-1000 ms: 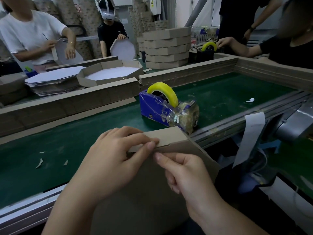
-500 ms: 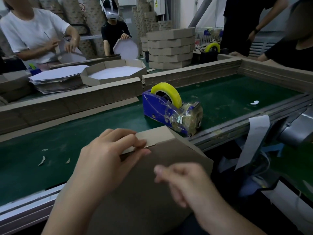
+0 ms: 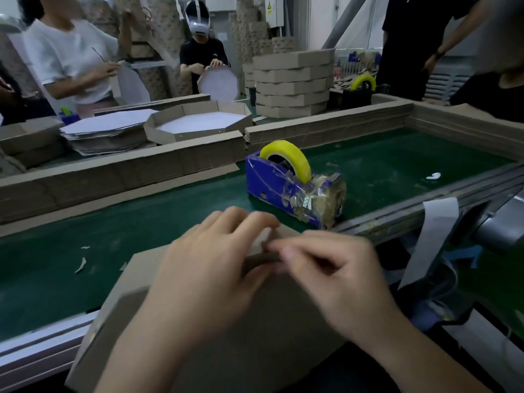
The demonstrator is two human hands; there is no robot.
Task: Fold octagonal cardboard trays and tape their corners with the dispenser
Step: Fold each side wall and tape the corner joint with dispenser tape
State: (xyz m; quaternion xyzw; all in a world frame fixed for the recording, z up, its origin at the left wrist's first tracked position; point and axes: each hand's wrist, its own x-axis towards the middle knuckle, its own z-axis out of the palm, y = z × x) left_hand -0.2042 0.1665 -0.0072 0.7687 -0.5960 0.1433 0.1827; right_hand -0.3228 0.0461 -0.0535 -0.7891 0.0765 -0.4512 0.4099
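Note:
A brown cardboard tray (image 3: 255,344) lies bottom-up and tilted over the near edge of the green belt, in front of me. My left hand (image 3: 209,270) lies on top of it, fingers curled over its far folded side wall and thumb below. My right hand (image 3: 331,276) meets it from the right, thumb and forefinger pinching the same corner of the wall; motion blur hides whether tape is between them. The blue tape dispenser (image 3: 295,188) with a yellow roll stands on the belt just behind the tray.
A low cardboard wall (image 3: 119,177) borders the belt's far side. Behind it sit a folded tray (image 3: 198,124), flat blanks (image 3: 107,131) and a stack of finished trays (image 3: 295,83). Other people work at the far side. A white strip (image 3: 433,231) hangs at right.
The tray has turned, with a new corner under my hands. My right hand pulled away, then came back to pinch the wall beside my left fingers.

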